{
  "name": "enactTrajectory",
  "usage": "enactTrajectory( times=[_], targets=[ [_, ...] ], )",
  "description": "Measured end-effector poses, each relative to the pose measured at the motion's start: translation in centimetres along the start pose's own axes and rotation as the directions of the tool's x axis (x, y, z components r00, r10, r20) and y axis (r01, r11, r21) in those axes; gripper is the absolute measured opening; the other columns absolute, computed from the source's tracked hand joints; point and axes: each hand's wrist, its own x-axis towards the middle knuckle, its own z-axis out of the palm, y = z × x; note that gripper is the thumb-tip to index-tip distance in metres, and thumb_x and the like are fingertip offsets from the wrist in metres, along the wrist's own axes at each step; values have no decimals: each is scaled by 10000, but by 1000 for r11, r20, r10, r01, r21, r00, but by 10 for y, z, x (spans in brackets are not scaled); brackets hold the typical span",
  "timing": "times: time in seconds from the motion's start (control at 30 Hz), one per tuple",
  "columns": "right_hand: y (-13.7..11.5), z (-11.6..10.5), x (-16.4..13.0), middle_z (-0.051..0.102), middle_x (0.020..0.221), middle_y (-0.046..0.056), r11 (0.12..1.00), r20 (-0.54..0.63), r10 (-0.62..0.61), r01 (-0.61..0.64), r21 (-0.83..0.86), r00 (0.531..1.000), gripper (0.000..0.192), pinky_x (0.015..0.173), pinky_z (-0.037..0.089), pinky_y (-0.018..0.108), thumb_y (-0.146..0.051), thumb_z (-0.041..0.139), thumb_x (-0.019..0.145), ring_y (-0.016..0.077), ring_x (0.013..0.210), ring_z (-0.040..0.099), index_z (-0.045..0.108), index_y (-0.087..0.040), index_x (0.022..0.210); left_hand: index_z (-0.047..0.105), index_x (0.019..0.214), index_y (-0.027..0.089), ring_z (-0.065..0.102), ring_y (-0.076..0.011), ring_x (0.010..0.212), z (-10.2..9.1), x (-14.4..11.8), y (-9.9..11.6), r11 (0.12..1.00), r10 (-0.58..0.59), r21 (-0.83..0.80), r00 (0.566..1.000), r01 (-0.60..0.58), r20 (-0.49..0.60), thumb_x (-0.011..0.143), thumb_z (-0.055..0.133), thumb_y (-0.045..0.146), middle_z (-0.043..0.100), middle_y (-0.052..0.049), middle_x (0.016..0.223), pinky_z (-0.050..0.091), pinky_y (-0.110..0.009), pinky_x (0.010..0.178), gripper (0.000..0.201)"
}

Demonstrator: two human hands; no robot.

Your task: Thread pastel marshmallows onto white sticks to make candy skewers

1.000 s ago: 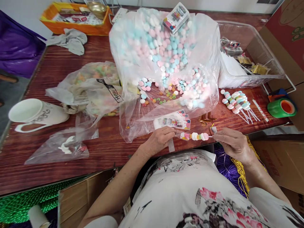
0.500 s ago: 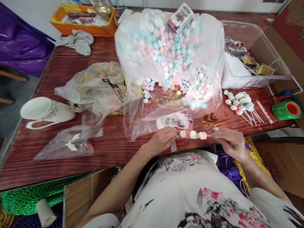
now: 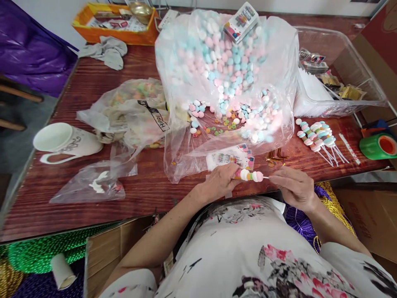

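Left of the big bag of pastel candies, an orange box holds papers and a plastic bag holds coloured rings. In front of it, the left hand's fingers clamp one end of the candy skewer; the right hand's fingertips pinch its stick. Right of it, a clear tub holds packets. Leftward, table wood widens; its front edge runs just beside both hands.

A red-brown wood-grain table is extending leftward from and beyond the left hand. A pale wall is standing well beyond that hand; grey floor and wooden furniture legs are showing far to its left.
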Motion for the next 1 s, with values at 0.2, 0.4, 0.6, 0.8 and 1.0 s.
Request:
enactTrajectory(
  times=[0.2,0.4,0.6,0.8,1.0],
  targets=[
    [-6,8,18,688,814,69,986,143,-95,113,-122,985,389,633,506,292,-1,459,828,168,708,623,608,-179,1139,544,867,179,559,-168,666,0,7,6,994,-85,77,996,82,37,913,527,314,604,-17,758,395,-277,603,143],
    [0,5,35,653,720,10,973,134,197,-210,98,971,175,589,446,217,-72,522,888,103,623,591,655,-180,926,550,955,163,614,-255,850,-13,3,16,938,-64,342,998,54,18,897,521,208,648,-95,899,473,-370,738,79],
    [1,6,40,687,734,-6,945,171,277,-300,129,946,160,594,436,207,-125,528,909,91,606,602,673,-186,939,463,1247,142,636,-281,991,-10,-6,10,951,-33,309,999,25,19,813,466,42,657,-145,1092,520,-420,825,445],
    [-2,24,40,724,831,20,944,190,253,-285,166,949,192,643,471,213,-124,511,917,109,672,644,660,-193,1017,291,1398,164,639,-275,1067,-1,0,14,996,-76,64,992,70,97,807,462,34,636,-156,1198,518,-423,872,629],
    [18,18,43,734,819,12,949,204,102,-157,273,974,189,646,499,204,-129,532,920,104,690,675,660,-201,1039,211,1487,216,643,-252,987,-26,-1,19,934,-110,-310,971,175,214,740,757,295,659,-95,1138,499,-351,843,928]
  ],
)
